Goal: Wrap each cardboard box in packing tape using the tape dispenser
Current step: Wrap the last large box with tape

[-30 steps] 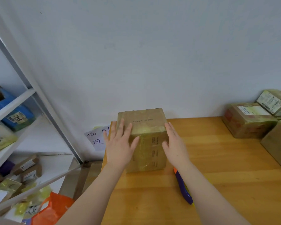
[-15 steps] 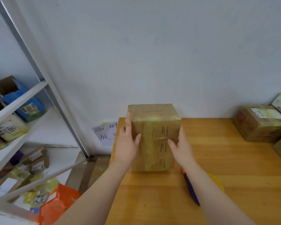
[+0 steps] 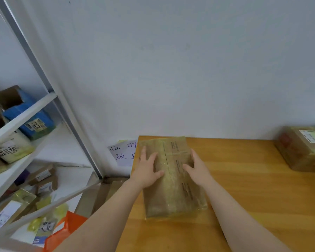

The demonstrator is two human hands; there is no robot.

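A tape-covered cardboard box [image 3: 173, 195] is lying flat at the far left corner of the wooden bench [image 3: 253, 193]. The left hand [image 3: 147, 171] and right hand [image 3: 196, 170] are resting on its top face, fingers spread. A second labelled box [image 3: 302, 148] is sitting at the bench's far right edge.

White metal shelving [image 3: 22, 118] is being shown at the left of the frame, with a blue carton [image 3: 37, 125] being stored on it. A handwritten paper sign [image 3: 124, 153] is being displayed on the white wall [image 3: 171, 70] at centre. An orange bag [image 3: 62, 233] is being kept at lower left, beside the wooden table [image 3: 253, 197].
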